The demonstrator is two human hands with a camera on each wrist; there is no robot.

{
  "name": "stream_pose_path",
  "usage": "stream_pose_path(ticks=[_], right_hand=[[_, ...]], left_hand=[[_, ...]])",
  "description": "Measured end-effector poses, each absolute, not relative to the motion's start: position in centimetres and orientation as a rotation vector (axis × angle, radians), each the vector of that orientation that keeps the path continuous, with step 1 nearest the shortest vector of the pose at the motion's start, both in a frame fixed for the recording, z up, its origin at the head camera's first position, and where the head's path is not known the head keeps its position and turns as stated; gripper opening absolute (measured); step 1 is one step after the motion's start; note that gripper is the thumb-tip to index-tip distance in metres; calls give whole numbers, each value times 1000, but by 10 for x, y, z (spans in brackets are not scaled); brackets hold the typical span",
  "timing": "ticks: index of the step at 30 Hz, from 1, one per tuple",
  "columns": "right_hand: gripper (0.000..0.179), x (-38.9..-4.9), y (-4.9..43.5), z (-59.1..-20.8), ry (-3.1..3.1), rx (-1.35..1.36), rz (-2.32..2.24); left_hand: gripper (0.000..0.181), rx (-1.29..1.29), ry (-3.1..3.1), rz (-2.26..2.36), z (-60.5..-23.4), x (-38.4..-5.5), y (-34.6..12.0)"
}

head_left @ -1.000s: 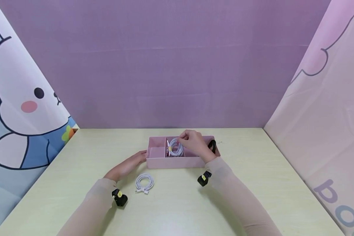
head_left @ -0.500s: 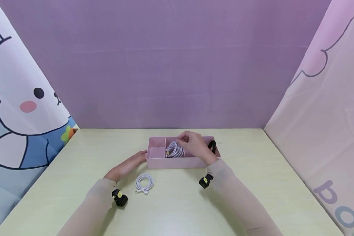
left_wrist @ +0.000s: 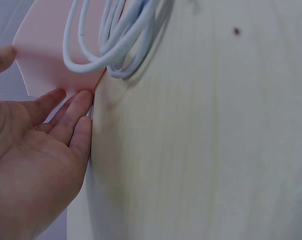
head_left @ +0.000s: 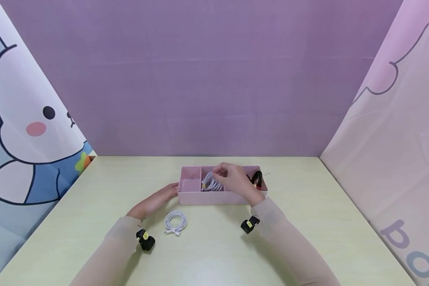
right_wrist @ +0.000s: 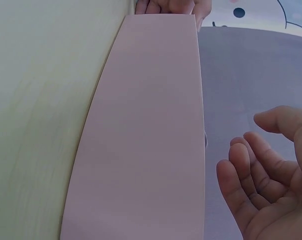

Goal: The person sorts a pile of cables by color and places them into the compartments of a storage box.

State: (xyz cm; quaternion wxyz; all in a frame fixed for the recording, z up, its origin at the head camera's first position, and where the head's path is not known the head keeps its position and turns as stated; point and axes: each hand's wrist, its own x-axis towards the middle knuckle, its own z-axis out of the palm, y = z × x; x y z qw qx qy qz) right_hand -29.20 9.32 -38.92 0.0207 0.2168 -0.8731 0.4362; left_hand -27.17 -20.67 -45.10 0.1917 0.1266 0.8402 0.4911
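My left hand (head_left: 154, 201) rests against the left end of the pink divided box (head_left: 214, 198). In the left wrist view its fingers touch the end wall and the thumb is at the top edge. A coiled white cable (head_left: 210, 183) with a yellowish tie sits in the box's middle compartment. Over that compartment is my right hand (head_left: 236, 180); the right wrist view shows its thumb and fingers apart, holding nothing. Another coiled white cable (head_left: 167, 223) lies on the table in front of the box, near my left wrist.
Black cable (head_left: 259, 177) with a bit of red is in the right part of the box, partly hidden by my right hand. The left compartment (head_left: 190, 184) shows its bare floor. A purple cloth (head_left: 207, 79) stands behind the table, with printed cloths at both sides.
The white coil has gone down lower into the middle compartment. My right hand's fingers have let go of it, and the hand has dipped slightly. My left hand stays put.
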Motion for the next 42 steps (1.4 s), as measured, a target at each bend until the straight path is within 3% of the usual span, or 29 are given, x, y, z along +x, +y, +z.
stream_pose_path(ticks=[16,30,42], right_hand=[[20,-282,88,-388,-2675,758,1377],[5,-274,75,-396,-2653,838,1284],[9,-265,69,-399,-2665,914,1297]], left_hand=[[69,341,2334,1404,-454,-276,-208],[71,374,2344,1393,-458,-277,-209],[70,358,2333,1403,-456,-275,-208]])
